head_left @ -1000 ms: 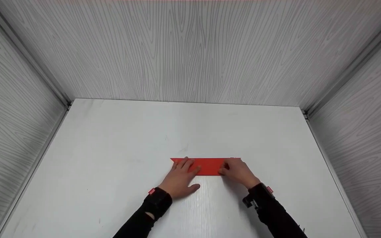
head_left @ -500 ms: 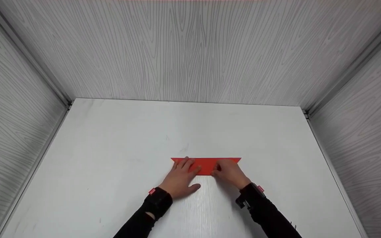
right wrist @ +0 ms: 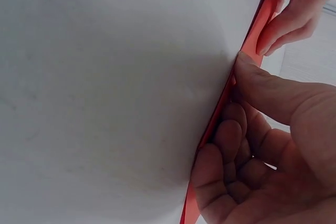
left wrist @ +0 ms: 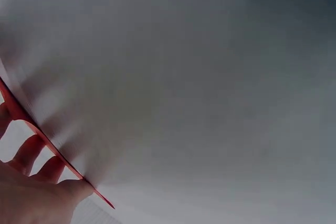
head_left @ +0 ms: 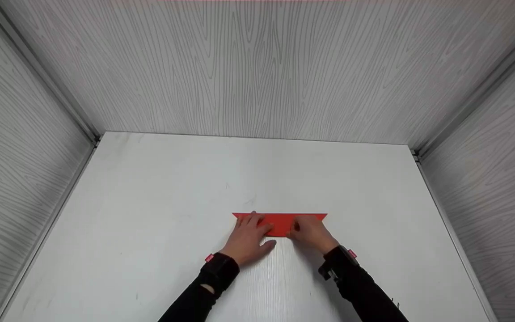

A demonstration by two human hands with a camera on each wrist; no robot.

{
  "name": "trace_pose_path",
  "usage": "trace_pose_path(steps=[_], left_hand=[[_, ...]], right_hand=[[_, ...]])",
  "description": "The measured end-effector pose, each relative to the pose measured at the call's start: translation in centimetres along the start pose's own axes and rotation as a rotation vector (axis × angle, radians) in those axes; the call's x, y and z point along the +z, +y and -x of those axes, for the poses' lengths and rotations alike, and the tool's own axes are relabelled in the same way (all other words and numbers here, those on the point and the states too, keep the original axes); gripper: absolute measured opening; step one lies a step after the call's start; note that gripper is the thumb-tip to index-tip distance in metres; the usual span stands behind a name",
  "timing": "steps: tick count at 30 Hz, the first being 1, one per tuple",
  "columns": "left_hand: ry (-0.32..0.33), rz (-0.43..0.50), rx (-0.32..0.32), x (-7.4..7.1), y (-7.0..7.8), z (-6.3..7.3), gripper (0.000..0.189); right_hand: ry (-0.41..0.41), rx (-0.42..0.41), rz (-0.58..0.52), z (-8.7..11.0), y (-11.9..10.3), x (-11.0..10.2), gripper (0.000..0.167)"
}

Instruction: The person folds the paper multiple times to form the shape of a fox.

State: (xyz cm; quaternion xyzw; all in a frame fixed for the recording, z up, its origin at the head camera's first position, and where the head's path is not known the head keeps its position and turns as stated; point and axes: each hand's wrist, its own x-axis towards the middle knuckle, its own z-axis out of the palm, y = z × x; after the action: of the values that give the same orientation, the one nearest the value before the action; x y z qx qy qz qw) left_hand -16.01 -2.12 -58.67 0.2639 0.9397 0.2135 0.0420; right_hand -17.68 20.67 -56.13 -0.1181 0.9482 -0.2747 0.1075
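Note:
A folded red sheet of paper [head_left: 279, 224] lies flat on the white table, its long far edge ending in two points. My left hand [head_left: 247, 241] rests over its left part with the fingers spread. In the left wrist view the fingertips of the left hand [left wrist: 39, 195] touch the thin red strip of paper [left wrist: 55, 149]. My right hand [head_left: 312, 233] is curled at the paper's near edge, right of the middle. In the right wrist view the thumb and bent fingers of the right hand [right wrist: 273, 145] hold the folded edge, and the left hand's fingers [right wrist: 294, 22] press nearby.
The white tabletop [head_left: 168, 188] runs around the paper on all sides. Wood-grain panels stand at the back [head_left: 257, 71], the left [head_left: 20, 143] and the right [head_left: 485, 161]. Black straps [head_left: 219, 270] sit on both wrists.
My right hand has slid left along the paper's near edge, toward the left hand, uncovering the right point. The left hand has shifted only slightly, its thumb closer to the paper.

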Motion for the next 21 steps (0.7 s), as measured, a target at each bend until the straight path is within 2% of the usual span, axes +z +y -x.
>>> trace_pose_path(steps=[7,12,21], left_hand=[[0.087,-0.002,-0.08,0.6,1.3,-1.2,0.03],[0.151,-0.039,-0.146,1.5,2.2,-1.8,0.025],[0.161,-0.091,-0.237,1.9,3.2,-2.5,0.049]], right_hand=[[-0.021,0.009,-0.014,0.1,-0.1,-0.4,0.015],[-0.026,0.02,-0.02,-0.2,-0.1,-0.3,0.018],[-0.008,0.005,-0.011,0.0,-0.2,-0.1,0.018]])
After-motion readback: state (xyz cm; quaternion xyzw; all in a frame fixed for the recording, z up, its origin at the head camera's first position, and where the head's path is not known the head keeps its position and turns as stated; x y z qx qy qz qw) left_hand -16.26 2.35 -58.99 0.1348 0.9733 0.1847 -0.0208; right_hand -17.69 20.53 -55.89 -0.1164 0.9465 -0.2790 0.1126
